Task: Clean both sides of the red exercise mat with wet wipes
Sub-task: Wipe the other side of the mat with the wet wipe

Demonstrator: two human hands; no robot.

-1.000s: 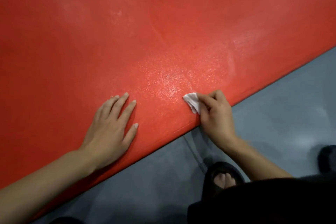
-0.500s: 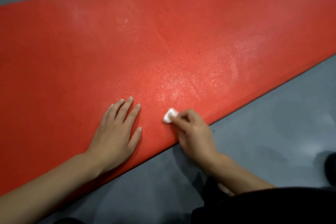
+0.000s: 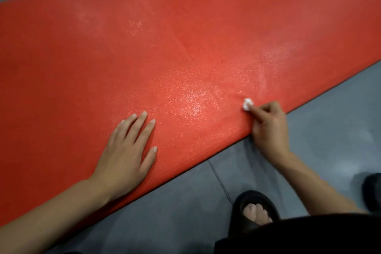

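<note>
The red exercise mat (image 3: 144, 51) lies flat on the grey floor and fills most of the view, running diagonally. It shows damp, shiny patches near its front edge. My left hand (image 3: 127, 150) rests flat on the mat with fingers straight and spread. My right hand (image 3: 268, 128) reaches over the mat's near edge and pinches a small bunched white wet wipe (image 3: 247, 104) against the surface.
Grey tiled floor (image 3: 329, 121) surrounds the mat in front and at the back left. A foot in a black sandal (image 3: 254, 210) stands close to the mat's near edge, with dark clothing below it. Another dark shape (image 3: 372, 189) sits at the right edge.
My right hand swept the wipe left along the mat's near edge, then back to the right. The wipe is now more bunched. My left hand has stayed pressed in place.
</note>
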